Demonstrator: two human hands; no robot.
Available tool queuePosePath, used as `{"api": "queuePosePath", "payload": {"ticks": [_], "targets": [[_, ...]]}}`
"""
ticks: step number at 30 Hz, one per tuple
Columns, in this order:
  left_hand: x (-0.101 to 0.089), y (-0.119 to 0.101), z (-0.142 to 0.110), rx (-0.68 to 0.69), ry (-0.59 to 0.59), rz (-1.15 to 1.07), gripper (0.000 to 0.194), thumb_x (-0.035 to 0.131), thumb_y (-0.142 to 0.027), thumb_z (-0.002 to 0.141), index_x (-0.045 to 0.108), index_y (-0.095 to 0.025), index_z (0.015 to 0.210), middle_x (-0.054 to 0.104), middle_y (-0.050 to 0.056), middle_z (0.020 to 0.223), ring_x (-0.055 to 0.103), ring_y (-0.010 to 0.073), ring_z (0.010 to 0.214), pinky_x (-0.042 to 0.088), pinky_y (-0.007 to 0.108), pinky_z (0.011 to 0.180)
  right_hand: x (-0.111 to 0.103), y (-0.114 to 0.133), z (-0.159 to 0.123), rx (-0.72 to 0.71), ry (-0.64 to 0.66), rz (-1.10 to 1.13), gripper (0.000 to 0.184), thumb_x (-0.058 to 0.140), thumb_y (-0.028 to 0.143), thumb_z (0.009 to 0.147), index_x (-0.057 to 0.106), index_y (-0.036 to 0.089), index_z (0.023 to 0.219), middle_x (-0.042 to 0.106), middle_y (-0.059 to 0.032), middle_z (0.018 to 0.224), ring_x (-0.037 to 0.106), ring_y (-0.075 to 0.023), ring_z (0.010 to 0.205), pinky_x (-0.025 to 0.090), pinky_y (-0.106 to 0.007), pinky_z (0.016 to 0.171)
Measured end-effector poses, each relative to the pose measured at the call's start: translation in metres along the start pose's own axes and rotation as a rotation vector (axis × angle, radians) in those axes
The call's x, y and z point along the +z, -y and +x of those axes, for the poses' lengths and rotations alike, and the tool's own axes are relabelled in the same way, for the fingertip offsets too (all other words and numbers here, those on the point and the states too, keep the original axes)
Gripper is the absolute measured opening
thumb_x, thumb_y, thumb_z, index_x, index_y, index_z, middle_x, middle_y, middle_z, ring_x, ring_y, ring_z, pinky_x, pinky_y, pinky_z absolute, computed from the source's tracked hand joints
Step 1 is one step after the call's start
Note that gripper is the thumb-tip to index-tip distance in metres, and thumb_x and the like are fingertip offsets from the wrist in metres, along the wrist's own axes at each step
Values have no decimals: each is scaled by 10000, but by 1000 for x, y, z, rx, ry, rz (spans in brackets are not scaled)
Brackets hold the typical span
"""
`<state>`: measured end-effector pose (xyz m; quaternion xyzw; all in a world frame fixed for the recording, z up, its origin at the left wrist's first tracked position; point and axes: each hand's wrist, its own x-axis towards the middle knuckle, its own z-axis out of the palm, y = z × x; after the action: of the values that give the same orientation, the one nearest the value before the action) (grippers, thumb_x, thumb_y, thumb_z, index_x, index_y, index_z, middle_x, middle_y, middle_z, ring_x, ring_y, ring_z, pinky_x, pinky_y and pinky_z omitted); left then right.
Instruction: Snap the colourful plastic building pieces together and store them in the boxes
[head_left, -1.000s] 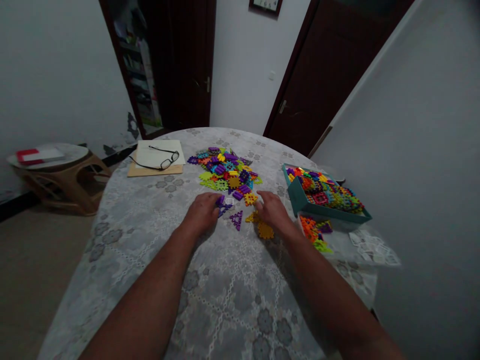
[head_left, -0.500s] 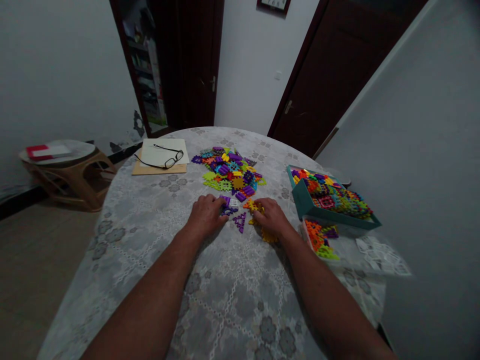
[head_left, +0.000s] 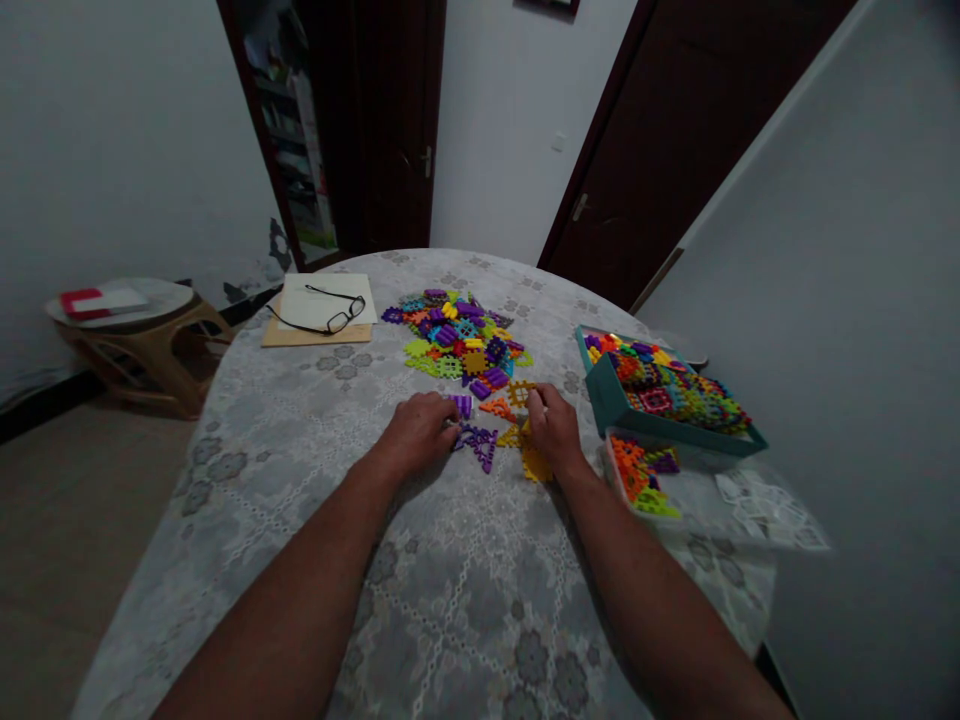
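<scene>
A: Setting the clock on the purple toothed triangle [head_left: 484, 452], twelve pointing away from the wearer. How are the hands standing?

B: Apart, with pieces lying between them. The right hand [head_left: 553, 425] is sitting between two and three, thumb and fingers pinching the edge of a yellow square frame [head_left: 519, 394] at one o'clock. A yellow triangle [head_left: 510, 436] is lying at two, a yellow square plate [head_left: 536, 465] at three, partly hidden by that hand.

A: And the left?

B: The left hand [head_left: 420, 430] is resting between nine and ten, fingers curling. Something pale is showing at the fingertips; I cannot tell whether they are gripping it. A purple ribbed block [head_left: 462, 405] is lying just beside them at eleven, an orange triangle [head_left: 497, 408] just past twelve.

A: Further out?

B: A mixed heap of plastic pieces [head_left: 457, 345] is spreading between eleven and twelve. Black-framed eyeglasses [head_left: 338, 322] are lying on white paper [head_left: 300, 300] toward ten. A teal box [head_left: 611, 395] is standing between two and three; a clear tub [head_left: 611, 460] is holding orange, purple and lime pieces at three.
</scene>
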<state>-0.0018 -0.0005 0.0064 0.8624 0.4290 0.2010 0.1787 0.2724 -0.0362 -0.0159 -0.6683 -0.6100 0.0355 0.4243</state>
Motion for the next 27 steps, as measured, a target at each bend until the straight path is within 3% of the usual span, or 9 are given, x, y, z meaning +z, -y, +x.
{"api": "queuePosePath", "payload": {"ticks": [3,6,10,13,16,19,23,27], "targets": [[-1,-1,2,-56,-133,-181,154,702,-326,968,775,-241,1073,768,100,1063,700,279,1010,534,422,975,3,21,-6,-79,-36,131,336,517,437,1075,761,213,1132,822,-94,1081,754,-261,1016,550,-360,945],[-3,-4,3,-68,-136,-446,279,737,-390,950,754,-266,1200,793,77,1092,714,245,932,552,393,904,10,42,-15,-155,70,237,292,568,424,1085,782,236,1154,839,-64,1081,773,-240,986,577,-346,926],[-7,-4,3,-25,-68,-517,176,675,-414,959,740,-252,934,763,53,913,683,236,847,525,371,812,26,53,-20,-291,194,241,278,572,391,1104,796,243,1174,838,-72,1130,772,-244,1051,583,-368,979],[-11,3,6,-139,-159,-426,218,625,-418,963,671,-249,833,699,30,805,638,235,785,496,361,758,34,45,-15,-356,162,131,299,557,344,1099,786,211,1237,815,-118,1248,727,-274,1218,534,-425,1132],[-17,13,9,-332,-305,-343,185,580,-386,977,683,-245,918,724,41,876,659,249,846,508,360,784,31,30,-11,-255,118,-91,355,563,237,1037,755,169,1328,764,-170,1374,661,-313,1329,479,-474,1208],[-18,22,9,-458,-355,-292,231,560,-358,1001,724,-220,1087,787,76,1033,713,269,970,537,363,856,15,17,-10,-79,154,-340,372,587,185,983,766,158,1308,752,-209,1333,658,-345,1284,496,-464,1152],[-13,25,5,-434,-260,-171,318,582,-278,1003,734,-219,1276,821,109,1219,752,290,1127,554,372,978,-10,7,-9,20,324,-534,280,662,264,977,799,178,1205,757,-225,1210,693,-367,1171,520,-449,1037],[-7,20,3,-433,-157,-2,355,590,-267,1020,733,-230,1343,817,126,1240,758,315,1185,560,390,1026,-19,5,-4,47,440,-512,250,696,289,972,808,183,1169,774,-199,1163,732,-328,1079,532,-391,957]]}}
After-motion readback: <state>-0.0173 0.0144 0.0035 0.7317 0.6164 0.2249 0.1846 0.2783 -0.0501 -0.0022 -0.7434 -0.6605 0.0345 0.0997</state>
